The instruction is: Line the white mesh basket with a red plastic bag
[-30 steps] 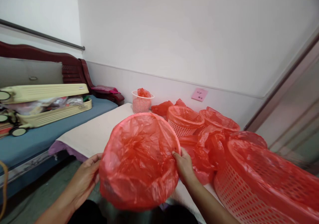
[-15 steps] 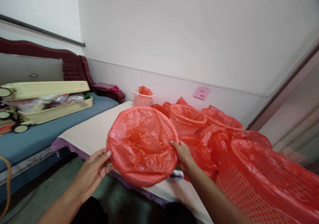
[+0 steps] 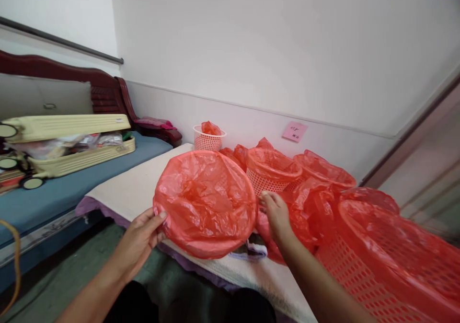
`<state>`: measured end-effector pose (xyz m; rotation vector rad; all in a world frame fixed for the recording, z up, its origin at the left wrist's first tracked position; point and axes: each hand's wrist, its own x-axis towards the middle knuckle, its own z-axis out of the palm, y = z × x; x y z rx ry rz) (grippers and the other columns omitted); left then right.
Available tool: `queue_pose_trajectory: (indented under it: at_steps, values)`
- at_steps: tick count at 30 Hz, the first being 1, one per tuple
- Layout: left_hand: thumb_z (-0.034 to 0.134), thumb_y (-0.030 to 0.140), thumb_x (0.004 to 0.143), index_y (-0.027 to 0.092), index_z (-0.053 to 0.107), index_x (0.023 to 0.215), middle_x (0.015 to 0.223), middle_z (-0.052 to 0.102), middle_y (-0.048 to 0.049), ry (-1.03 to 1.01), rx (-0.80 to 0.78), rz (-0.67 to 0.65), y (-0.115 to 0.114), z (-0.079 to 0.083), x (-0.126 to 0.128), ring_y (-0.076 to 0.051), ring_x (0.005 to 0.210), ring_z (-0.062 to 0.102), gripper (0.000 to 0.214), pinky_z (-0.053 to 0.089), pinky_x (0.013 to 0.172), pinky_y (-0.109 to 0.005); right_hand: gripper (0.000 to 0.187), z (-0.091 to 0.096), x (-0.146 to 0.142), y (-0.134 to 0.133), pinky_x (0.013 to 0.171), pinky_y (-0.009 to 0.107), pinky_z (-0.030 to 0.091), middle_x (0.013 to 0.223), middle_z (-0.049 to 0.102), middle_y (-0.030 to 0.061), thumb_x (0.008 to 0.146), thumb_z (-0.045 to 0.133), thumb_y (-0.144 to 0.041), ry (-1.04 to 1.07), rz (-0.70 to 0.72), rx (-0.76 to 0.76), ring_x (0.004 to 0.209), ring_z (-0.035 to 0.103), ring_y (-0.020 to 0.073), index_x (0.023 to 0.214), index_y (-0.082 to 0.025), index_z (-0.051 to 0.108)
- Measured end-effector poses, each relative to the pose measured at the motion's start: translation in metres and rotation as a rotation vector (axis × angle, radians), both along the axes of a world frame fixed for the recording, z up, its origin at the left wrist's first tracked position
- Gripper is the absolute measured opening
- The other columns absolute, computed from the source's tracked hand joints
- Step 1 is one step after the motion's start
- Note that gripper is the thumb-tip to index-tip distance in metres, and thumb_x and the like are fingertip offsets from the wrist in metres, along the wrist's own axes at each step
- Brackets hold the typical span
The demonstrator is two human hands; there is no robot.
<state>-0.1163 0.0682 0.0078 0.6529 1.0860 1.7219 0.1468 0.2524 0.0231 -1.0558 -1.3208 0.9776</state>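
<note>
A round basket lined with a red plastic bag (image 3: pixel 204 201) is tilted towards me in front of my body, the bag folded over its rim. My left hand (image 3: pixel 143 232) grips the left side of the rim, thumb on the bag and fingers behind. My right hand (image 3: pixel 276 213) is just off the right side of the rim, its fingers curled together; whether they pinch the bag's edge is hidden. Close to it lie crumpled red plastic bags (image 3: pixel 312 203) and a red-lined basket (image 3: pixel 273 165).
Larger red-lined baskets (image 3: pixel 381 265) stand at the right. A small white-rimmed basket (image 3: pixel 208 141) sits by the wall. A pink note (image 3: pixel 294 131) is on the wall. At the left an open yellow suitcase (image 3: pixel 82 155) rests on a blue bed (image 3: pixel 151 145).
My right hand has come off the rim, moving slightly right and up, its thumb no longer on the bag. The basket is still in my left hand, a little higher.
</note>
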Motion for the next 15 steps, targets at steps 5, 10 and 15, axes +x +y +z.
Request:
queue_pose_trajectory:
  at_steps: [5, 10, 15]
  values:
    - [0.076, 0.04, 0.078, 0.021, 0.069, 0.104, 0.093, 0.076, -0.0033, -0.014, -0.027, 0.023, -0.018, -0.013, 0.037, -0.016, 0.077, 0.07, 0.033, 0.058, 0.071, -0.026, 0.034, 0.041, -0.004, -0.063, 0.083, 0.034, 0.05, 0.103, 0.066, 0.0052, 0.09, 0.055, -0.035, -0.397, 0.321, 0.431, 0.093, 0.062, 0.0189, 0.121, -0.022, 0.059]
    - [0.075, 0.043, 0.078, 0.022, 0.068, 0.111, 0.097, 0.076, -0.0052, -0.059, -0.029, 0.003, -0.031, -0.037, 0.065, -0.022, 0.087, 0.071, 0.04, 0.058, 0.079, -0.033, 0.049, 0.022, -0.041, -0.102, 0.109, 0.038, 0.039, 0.137, 0.056, 0.0116, 0.091, 0.051, -0.022, -0.677, 0.75, 0.31, 0.126, 0.053, 0.021, 0.14, -0.017, 0.049]
    - [0.077, 0.045, 0.075, 0.022, 0.071, 0.113, 0.106, 0.076, -0.0074, -0.012, -0.047, -0.027, -0.052, -0.045, 0.088, -0.027, 0.099, 0.069, 0.045, 0.056, 0.086, -0.034, 0.047, -0.023, -0.055, -0.088, 0.106, 0.037, 0.042, 0.132, 0.062, 0.012, 0.086, 0.055, -0.019, -0.862, 0.931, 0.087, 0.121, 0.058, 0.0237, 0.132, -0.016, 0.056]
